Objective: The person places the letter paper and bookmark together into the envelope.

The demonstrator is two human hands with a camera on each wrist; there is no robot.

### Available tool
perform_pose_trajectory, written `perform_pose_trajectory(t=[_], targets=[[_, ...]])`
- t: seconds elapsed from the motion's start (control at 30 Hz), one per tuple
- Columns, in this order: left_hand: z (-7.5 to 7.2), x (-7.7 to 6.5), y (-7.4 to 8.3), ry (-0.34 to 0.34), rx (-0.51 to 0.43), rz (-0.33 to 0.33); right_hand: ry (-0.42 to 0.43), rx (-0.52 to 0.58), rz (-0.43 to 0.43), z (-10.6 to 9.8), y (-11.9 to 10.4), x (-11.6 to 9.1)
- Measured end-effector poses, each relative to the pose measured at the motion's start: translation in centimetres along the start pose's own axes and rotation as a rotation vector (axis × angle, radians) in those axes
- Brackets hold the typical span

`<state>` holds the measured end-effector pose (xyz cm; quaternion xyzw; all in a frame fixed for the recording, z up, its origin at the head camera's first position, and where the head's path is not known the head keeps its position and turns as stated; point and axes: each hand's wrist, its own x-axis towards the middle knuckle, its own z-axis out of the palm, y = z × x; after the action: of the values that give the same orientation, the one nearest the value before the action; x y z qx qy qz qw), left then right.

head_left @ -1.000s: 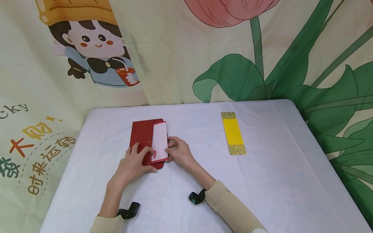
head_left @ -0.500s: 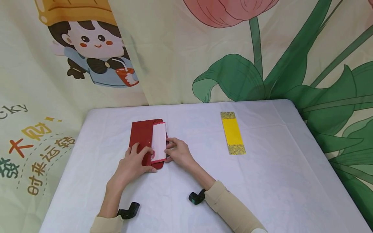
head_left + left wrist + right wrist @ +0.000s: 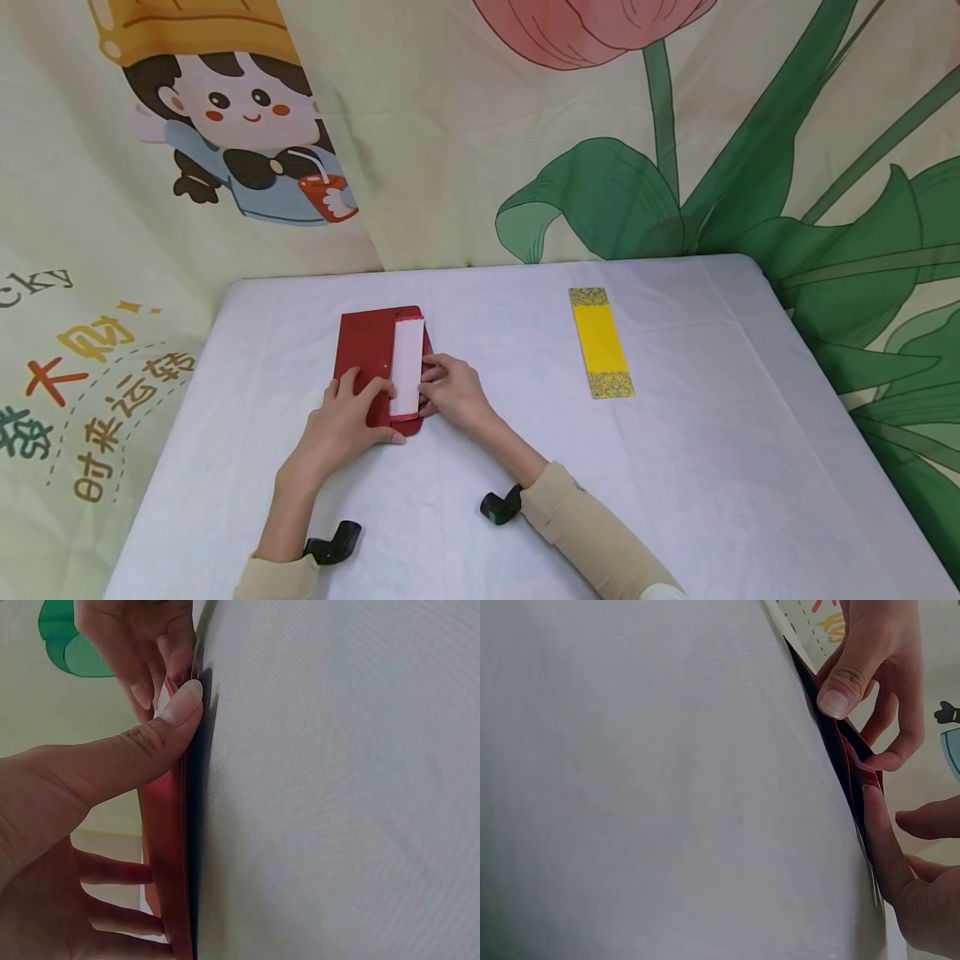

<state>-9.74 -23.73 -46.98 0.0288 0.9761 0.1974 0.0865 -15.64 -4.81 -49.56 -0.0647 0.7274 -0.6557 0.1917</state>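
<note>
A red envelope (image 3: 363,342) lies at the left of the table, with a white paper slip (image 3: 407,367) with pink-red ends partly inside its right-hand opening. My left hand (image 3: 336,425) holds the envelope, thumb at its near edge and curled fingers on top, index fingertip beside the slip. In the left wrist view the left thumb (image 3: 161,724) presses the envelope's edge. My right hand (image 3: 457,396) pinches the slip's right edge. In the right wrist view a right finger (image 3: 881,825) lies at the opening, where dark red layers show; the slip's inserted part is hidden.
A yellow strip (image 3: 600,342) with patterned gold ends lies to the right on the white-covered table (image 3: 712,450). Black wrist cameras (image 3: 333,543) sit on both wrists. A printed curtain (image 3: 435,167) hangs behind the table.
The white slip has moved left, deeper into the envelope, so less of its width shows. My right hand has shifted slightly left with it; the left hand and envelope have stayed put.
</note>
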Motion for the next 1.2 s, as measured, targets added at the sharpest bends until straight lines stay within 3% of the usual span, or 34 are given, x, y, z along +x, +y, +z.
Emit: perform_pose_trajectory(t=[0.6, 1.2], targets=[[-0.1, 0.0, 0.1, 0.005, -0.006, 0.004, 0.080, -0.075, -0.043, 1.5, -0.3, 1.1], [-0.2, -0.1, 0.1, 0.001, -0.020, -0.002, 0.049, -0.134, -0.098, 2.1, -0.4, 1.7]])
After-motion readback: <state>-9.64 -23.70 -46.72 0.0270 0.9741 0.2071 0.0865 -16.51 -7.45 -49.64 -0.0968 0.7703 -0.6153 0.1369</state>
